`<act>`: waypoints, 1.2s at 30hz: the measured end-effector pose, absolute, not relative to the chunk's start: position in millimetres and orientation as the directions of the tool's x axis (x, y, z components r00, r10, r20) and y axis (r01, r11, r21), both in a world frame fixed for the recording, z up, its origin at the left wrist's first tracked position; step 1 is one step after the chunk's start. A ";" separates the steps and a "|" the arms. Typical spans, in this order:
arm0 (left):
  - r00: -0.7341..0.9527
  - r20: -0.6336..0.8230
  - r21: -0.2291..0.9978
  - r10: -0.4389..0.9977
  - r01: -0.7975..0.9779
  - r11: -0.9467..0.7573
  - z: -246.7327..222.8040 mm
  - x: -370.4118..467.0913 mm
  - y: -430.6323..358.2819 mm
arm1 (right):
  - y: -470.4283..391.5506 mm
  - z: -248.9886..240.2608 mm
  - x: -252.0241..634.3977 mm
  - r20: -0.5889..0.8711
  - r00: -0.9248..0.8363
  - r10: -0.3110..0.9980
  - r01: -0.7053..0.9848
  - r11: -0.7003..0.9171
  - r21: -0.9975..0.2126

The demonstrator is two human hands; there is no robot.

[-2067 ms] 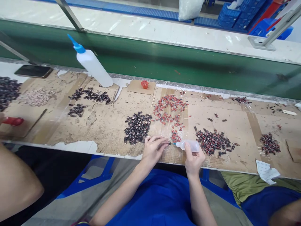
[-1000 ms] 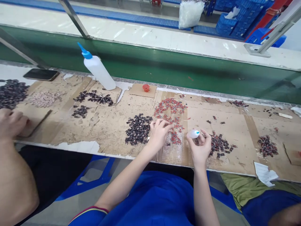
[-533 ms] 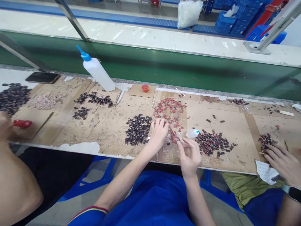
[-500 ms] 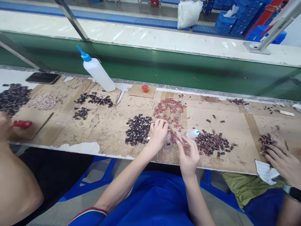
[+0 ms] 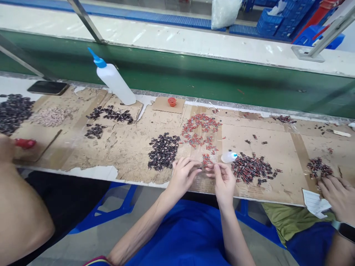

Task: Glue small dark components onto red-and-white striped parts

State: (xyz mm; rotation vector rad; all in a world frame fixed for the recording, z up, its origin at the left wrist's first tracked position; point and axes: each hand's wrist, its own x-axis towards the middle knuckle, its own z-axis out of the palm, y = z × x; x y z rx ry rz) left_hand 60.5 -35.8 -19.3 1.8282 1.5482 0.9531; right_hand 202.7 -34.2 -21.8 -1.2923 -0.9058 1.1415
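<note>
My left hand [image 5: 183,175] is above the cardboard near the front edge, thumb and fingertips pinched on a small dark part. Facing it, my right hand [image 5: 224,181] has its thumb and index finger closed together; what they hold is too small to make out. Just beyond the fingertips lies a little cluster of red parts [image 5: 206,159], with more red parts [image 5: 201,122] spread behind it. A heap of black parts [image 5: 163,151] is left of my left hand. A small white bottle with a blue tip [image 5: 229,157] lies beside a pile of red-and-black parts [image 5: 251,168] on the right.
A tall white bottle [image 5: 118,85] stands leaning at the back left, near a phone [image 5: 48,88]. A red cap [image 5: 172,101] sits on a cardboard piece. Co-workers' hands are at the far left and right [image 5: 338,195]. A green belt [image 5: 177,74] runs behind.
My left hand has moved down toward the front edge, and its fingertips now face my right hand's closely. The co-worker's hand at the right has drawn back slightly from its pile.
</note>
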 end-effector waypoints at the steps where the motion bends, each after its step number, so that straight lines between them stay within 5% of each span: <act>1: 0.067 0.153 0.738 0.986 0.656 -0.159 -23.5 59.3 -38.6 | -35.3 -23.0 204.7 -0.102 0.238 0.966 -0.100 -0.080 -0.992; 6: 0.055 0.173 0.649 0.983 0.745 -0.156 -39.8 61.9 -42.5 | -41.1 -31.4 207.9 -0.116 0.261 0.958 -0.004 -0.119 -0.993; 15: 0.046 0.202 0.853 0.978 0.483 -0.199 -33.0 64.1 -39.2 | -46.3 -27.1 203.1 -0.085 0.205 0.975 0.054 -0.098 -0.994; 23: 0.086 0.210 0.874 0.974 0.431 -0.226 -23.6 63.8 -41.9 | -46.1 -25.0 203.5 -0.150 0.115 0.982 0.016 -0.153 -0.988; 36: 0.091 0.045 0.976 0.995 0.206 -0.063 -15.7 57.9 -39.3 | -43.7 -19.2 205.9 0.048 0.036 0.998 0.045 0.046 -0.998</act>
